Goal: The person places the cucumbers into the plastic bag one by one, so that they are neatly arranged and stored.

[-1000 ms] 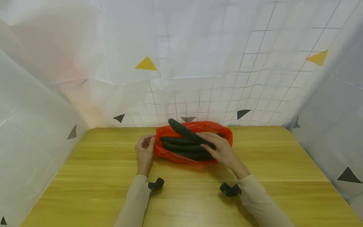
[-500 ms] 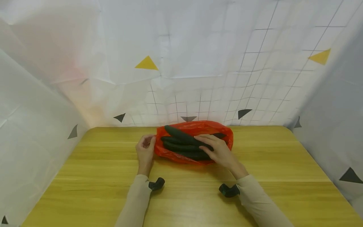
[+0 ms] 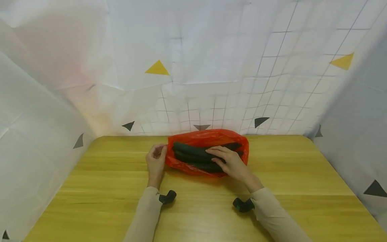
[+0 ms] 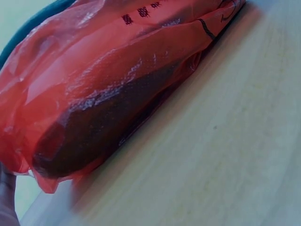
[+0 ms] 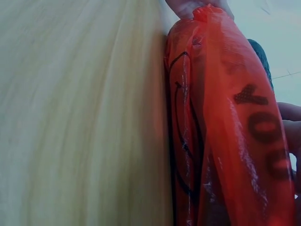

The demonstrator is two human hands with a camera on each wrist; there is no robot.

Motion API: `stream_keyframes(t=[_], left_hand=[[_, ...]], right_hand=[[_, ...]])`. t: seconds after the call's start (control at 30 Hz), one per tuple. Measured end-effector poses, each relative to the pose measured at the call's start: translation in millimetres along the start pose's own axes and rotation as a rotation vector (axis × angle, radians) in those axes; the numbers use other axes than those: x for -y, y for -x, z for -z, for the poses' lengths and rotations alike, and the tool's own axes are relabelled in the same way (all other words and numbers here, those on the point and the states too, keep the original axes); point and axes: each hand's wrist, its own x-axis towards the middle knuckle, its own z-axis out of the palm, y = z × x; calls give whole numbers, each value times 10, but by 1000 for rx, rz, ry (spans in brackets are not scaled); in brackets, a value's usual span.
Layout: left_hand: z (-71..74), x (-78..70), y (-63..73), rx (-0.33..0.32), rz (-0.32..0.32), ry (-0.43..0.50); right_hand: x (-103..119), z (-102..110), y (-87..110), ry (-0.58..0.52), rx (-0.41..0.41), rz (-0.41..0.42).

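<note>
Several dark green cucumbers lie lengthwise inside a red plastic bag (image 3: 198, 135), its mouth spread upward. My left hand (image 3: 155, 163) pinches the bag's left end between thumb and fingers; the gathered plastic (image 5: 207, 13) shows at that hand in the right wrist view. From above, my right hand (image 3: 235, 164) grips the right part of the top cucumber (image 3: 190, 150), thumb on the near side and fingers on the far side. That cucumber now lies level along the others, its right end hidden by the hand. Through the plastic, another cucumber (image 4: 108, 125) shows dark in the left wrist view.
The bag rests on a yellow wood-grain table (image 3: 193, 215), near its back edge. A white sheet wall (image 3: 199, 50) with grid lines and triangle marks stands right behind. Black wrist cameras (image 3: 167, 197) jut inward from both sleeves.
The top cucumber's raised left end has come down from above the bag's rim onto the cucumbers inside. My right hand has lowered slightly with it; the left hand has stayed at the bag's end.
</note>
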Motion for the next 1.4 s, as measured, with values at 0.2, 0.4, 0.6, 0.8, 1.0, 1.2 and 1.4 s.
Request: stream_keyframes(t=[0.2,0.4,0.6,0.8,1.0,1.2,1.4], left_hand=[[-8,-9,-10,-3,-4,-8],[-8,-17,2,1,-5,9],[-10,-30,14,2,-12,-2],[-12,-36,16,1,-13,-6],[-12,-33,9,0,-22,3],[-14,-19,7,3,-26,30],[-7,-15,11,4,-26,30]], right_hand=[[11,-5,-6,-6,43,-29],[13,-31,3,-12,85,-37],[19,-50,8,6,87,-17],[31,-57,9,9,110,-32],[38,-61,13,15,117,-35],[29,-78,22,28,109,-21],[38,-91,24,47,106,-12]])
